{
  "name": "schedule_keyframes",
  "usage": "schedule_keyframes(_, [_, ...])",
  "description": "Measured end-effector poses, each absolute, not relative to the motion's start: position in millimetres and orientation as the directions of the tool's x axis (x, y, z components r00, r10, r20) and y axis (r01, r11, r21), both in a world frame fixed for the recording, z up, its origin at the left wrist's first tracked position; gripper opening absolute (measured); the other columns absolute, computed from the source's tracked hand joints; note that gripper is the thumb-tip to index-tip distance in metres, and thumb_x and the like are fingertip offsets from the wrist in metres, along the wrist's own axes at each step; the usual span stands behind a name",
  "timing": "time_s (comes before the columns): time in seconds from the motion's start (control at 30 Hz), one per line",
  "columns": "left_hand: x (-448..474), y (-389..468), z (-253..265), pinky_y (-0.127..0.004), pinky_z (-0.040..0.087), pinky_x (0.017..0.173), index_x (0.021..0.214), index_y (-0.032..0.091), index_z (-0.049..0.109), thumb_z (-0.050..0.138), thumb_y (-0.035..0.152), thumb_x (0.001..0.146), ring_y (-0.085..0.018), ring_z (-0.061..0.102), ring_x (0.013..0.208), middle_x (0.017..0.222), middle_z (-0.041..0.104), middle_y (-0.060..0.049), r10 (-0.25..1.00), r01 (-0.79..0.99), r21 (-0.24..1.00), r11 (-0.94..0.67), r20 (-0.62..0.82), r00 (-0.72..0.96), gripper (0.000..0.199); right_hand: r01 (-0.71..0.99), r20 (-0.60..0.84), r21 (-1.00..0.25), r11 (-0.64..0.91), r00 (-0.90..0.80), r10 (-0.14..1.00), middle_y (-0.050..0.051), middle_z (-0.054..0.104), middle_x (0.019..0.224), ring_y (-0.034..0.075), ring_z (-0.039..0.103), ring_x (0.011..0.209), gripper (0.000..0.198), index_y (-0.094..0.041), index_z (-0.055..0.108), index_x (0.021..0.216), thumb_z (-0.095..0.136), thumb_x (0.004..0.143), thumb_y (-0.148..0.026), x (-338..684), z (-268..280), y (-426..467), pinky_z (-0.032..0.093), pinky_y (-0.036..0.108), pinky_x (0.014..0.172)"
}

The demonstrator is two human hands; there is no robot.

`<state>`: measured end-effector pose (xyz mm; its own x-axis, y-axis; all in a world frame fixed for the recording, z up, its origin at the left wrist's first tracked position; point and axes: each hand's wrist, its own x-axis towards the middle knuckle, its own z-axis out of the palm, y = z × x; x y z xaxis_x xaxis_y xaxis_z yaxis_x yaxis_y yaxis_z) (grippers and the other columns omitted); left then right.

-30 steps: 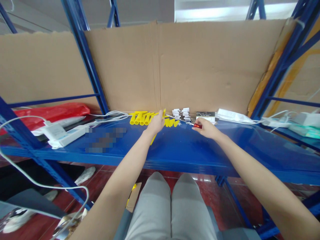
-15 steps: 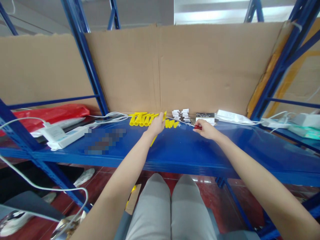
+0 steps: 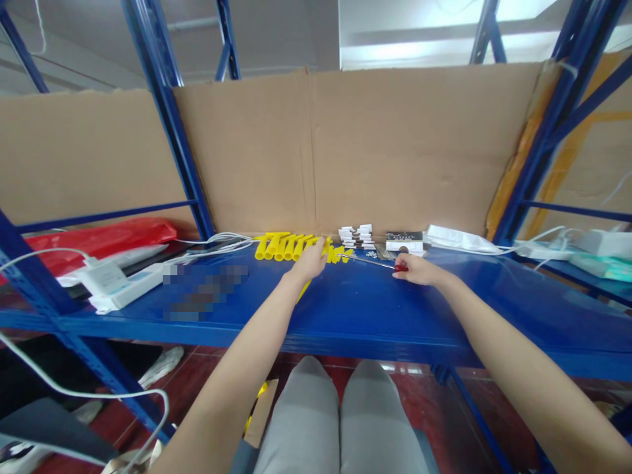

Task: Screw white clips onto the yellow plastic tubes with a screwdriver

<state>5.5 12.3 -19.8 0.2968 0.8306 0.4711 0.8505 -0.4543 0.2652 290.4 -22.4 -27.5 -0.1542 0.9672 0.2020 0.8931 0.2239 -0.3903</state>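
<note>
My left hand (image 3: 310, 260) is closed round a yellow plastic piece (image 3: 326, 246), whose upper end shows past the fingers; a yellow part also sticks out below the hand. A screwdriver (image 3: 368, 261) with a red handle is gripped in my right hand (image 3: 419, 268). Its thin metal shaft points left, the tip a little to the right of my left hand. Behind and left of that hand stands a row of several yellow tube-shaped parts (image 3: 280, 247). Small yellow pieces (image 3: 338, 255) lie by the screwdriver's tip. Tiny pale bits (image 3: 368, 254) are scattered behind the shaft.
Several small white-and-dark pieces (image 3: 356, 237) are stacked at the back. A black-and-white box (image 3: 403, 241) and a white packet (image 3: 459, 239) sit to their right. On the left are a power strip (image 3: 128, 288), cables and a red bag (image 3: 108, 230). Cardboard (image 3: 395, 145) walls the back.
My right hand has drawn the screwdriver back to the right, so its tip stands farther from my left hand. My left hand keeps its hold. The view has tilted up slightly.
</note>
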Motion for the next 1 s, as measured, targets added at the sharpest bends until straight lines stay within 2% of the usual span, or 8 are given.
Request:
schedule_keyframes(0.27, [6.4,11.4,-15.7,-0.03,0.051,0.073,0.114,0.014,0.047,0.047,0.015,0.087,-0.02,0.068,0.078,0.103,0.068,-0.014,0.869,0.821,0.382,-0.424,0.427,0.25,0.027,0.902,0.117,-0.389,0.19,-0.156,0.981,0.005,0.065,0.083,0.018,0.061,0.078,0.008,-0.019,0.056,0.079,0.061,0.073,-0.02,300.1,-24.7,-22.6,0.047,0.027,0.069])
schedule_keyframes(0.4, [6.6,13.5,-12.4,-0.026,0.05,0.065,0.111,0.016,0.047,0.047,0.017,0.087,-0.016,0.065,0.063,0.081,0.068,-0.006,0.87,0.791,0.445,-0.419,0.445,0.211,0.024,0.897,0.059,-0.412,0.158,-0.147,0.987,0.006,0.067,0.085,0.019,0.063,0.079,0.01,-0.018,0.06,0.083,0.061,0.074,-0.02,304.3,-24.2,-21.3,0.047,0.027,0.07])
schedule_keyframes(0.5, [9.7,15.0,-11.4,-0.022,0.047,0.057,0.109,0.017,0.046,0.047,0.017,0.088,-0.012,0.059,0.051,0.072,0.065,-0.002,0.891,0.739,0.544,-0.398,0.421,0.171,0.022,0.907,0.016,-0.401,0.129,-0.133,0.991,0.007,0.068,0.086,0.019,0.063,0.08,0.011,-0.017,0.062,0.083,0.064,0.073,-0.021,309.1,-23.5,-20.3,0.047,0.025,0.07])
schedule_keyframes(0.73, [29.8,12.1,-6.5,-0.018,0.041,0.045,0.11,0.019,0.04,0.044,0.013,0.089,-0.005,0.049,0.039,0.079,0.065,0.0,0.966,0.36,0.897,-0.256,0.226,0.123,0.022,0.937,-0.005,-0.336,0.096,-0.103,0.995,0.007,0.07,0.085,0.02,0.064,0.076,0.02,-0.017,0.066,0.086,0.068,0.07,-0.03,316.6,-23.1,-16.1,0.048,0.027,0.067])
schedule_keyframes(0.9, [46.6,22.1,-2.1,-0.019,0.04,0.046,0.108,0.013,0.046,0.043,0.009,0.088,-0.006,0.049,0.042,0.069,0.064,-0.002,0.98,0.141,0.987,-0.076,0.048,0.192,0.02,0.94,0.047,-0.299,0.165,-0.158,0.986,0.007,0.069,0.083,0.02,0.064,0.074,0.017,-0.018,0.065,0.086,0.066,0.074,-0.031,309.4,-25.8,-9.6,0.049,0.028,0.065])
schedule_keyframes(1.0, [57.0,35.5,-1.8,-0.02,0.041,0.046,0.106,0.009,0.052,0.041,0.008,0.089,-0.007,0.048,0.042,0.066,0.064,-0.003,0.967,0.07,0.997,0.036,-0.052,0.251,0.021,0.939,0.124,-0.236,0.251,-0.227,0.966,0.01,0.069,0.094,0.022,0.064,0.084,0.021,-0.018,0.065,0.093,0.066,0.076,-0.031,293.0,-28.9,-4.2,0.05,0.031,0.075])
